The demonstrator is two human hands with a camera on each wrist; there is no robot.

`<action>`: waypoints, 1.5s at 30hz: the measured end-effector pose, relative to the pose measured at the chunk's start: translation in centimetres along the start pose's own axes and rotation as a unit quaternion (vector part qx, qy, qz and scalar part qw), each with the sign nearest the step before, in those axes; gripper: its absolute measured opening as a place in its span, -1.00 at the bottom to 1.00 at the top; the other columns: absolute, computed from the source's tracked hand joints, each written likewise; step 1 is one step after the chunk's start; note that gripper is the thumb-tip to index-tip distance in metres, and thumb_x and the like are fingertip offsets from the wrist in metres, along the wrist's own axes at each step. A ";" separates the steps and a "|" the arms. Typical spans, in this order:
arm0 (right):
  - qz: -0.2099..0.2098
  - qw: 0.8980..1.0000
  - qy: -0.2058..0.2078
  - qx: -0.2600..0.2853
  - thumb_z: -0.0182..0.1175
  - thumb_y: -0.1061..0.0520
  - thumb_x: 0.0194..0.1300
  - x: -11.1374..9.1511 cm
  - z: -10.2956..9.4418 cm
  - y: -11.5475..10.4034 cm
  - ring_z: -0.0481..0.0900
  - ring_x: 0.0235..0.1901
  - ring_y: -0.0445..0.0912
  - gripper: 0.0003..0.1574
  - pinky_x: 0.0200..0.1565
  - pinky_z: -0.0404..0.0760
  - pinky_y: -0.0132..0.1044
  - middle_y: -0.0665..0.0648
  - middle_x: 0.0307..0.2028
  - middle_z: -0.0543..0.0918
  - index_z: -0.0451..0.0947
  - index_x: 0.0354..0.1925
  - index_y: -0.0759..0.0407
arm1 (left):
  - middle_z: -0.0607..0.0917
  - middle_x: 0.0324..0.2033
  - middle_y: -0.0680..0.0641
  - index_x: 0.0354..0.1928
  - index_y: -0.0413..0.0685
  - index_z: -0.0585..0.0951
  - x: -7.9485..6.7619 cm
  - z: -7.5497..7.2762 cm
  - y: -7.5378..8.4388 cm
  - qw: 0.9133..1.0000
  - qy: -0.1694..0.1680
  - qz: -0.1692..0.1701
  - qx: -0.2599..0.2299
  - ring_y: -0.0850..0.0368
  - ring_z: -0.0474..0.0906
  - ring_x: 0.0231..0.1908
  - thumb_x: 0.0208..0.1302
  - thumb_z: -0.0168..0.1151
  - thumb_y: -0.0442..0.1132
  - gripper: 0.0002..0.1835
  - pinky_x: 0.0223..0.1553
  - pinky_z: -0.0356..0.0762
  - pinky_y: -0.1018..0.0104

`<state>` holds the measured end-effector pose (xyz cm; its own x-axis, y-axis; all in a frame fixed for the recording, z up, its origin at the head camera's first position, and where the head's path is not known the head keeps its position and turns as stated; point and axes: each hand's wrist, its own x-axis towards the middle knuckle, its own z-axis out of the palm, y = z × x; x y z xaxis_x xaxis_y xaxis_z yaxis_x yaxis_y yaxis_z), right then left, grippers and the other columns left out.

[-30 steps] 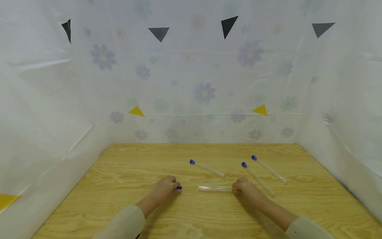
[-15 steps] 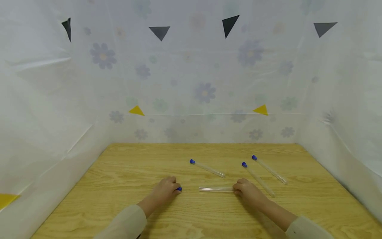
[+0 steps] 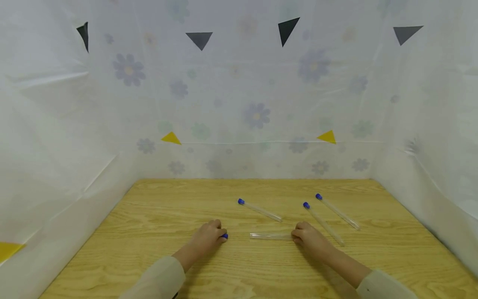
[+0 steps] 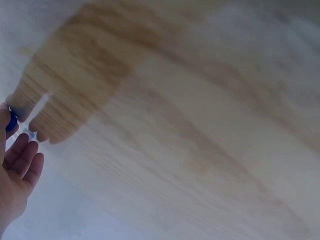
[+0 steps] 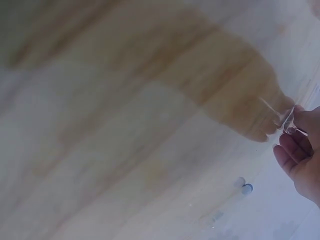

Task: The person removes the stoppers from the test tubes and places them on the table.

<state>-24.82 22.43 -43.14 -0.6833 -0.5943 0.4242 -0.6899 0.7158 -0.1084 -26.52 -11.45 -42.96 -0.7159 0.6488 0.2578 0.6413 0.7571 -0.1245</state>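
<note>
My left hand [image 3: 204, 240] pinches a small blue cap [image 3: 225, 236] just above or on the wooden table; in the left wrist view the blue cap [image 4: 12, 121] shows between thumb and finger. Across from it, my right hand [image 3: 313, 241] grips one end of a clear uncapped test tube [image 3: 270, 236]. The tube lies level, its other end pointing left toward the cap, with a gap between the two. At the right edge of the right wrist view, the tube's clear end [image 5: 288, 125] sits between the fingertips.
Three blue-capped test tubes lie on the table [image 3: 157, 216]: one tube [image 3: 261, 211] behind the gap between the hands, another tube [image 3: 324, 225] close beside the right hand, and a third tube [image 3: 340, 213] farther right. White flowered sheets [image 3: 224, 104] enclose the back and sides.
</note>
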 end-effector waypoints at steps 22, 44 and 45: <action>0.018 0.999 -0.025 0.007 0.28 0.36 0.04 0.0 -0.2 -0.2 0.46 -0.40 -0.13 -0.86 -0.40 0.52 -0.50 0.03 -0.43 0.48 0.61 -0.33 0.32 | 0.43 -0.44 0.02 -0.22 -0.12 0.65 0.3 -0.5 0.2 0.999 -0.020 -0.019 -0.040 0.24 0.32 -0.47 0.21 0.20 -0.11 -0.76 -0.45 0.37 0.44; 0.019 0.999 -0.031 0.010 0.27 0.32 0.09 0.1 -0.2 -0.4 0.40 -0.41 -0.19 -0.84 -0.44 0.47 -0.48 0.01 -0.42 0.49 0.61 -0.28 0.32 | 0.47 -0.43 0.02 -0.23 -0.15 0.65 0.2 -0.4 0.1 0.998 0.001 -0.006 -0.059 0.24 0.37 -0.46 0.19 0.23 -0.11 -0.75 -0.46 0.41 0.45; 0.017 0.999 -0.030 0.008 0.26 0.33 0.09 0.1 -0.2 -0.4 0.40 -0.41 -0.19 -0.85 -0.43 0.47 -0.48 0.01 -0.42 0.49 0.61 -0.28 0.32 | 0.47 -0.43 0.02 -0.23 -0.15 0.65 0.2 -0.4 0.1 0.998 0.001 -0.006 -0.059 0.24 0.37 -0.46 0.19 0.23 -0.11 -0.75 -0.46 0.41 0.45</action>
<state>-24.57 22.17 -42.84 -0.7197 -0.5906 0.3650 -0.6690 0.7305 -0.1371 -26.48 -11.31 -42.57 -0.7238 0.6388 0.2608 0.6600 0.7512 -0.0081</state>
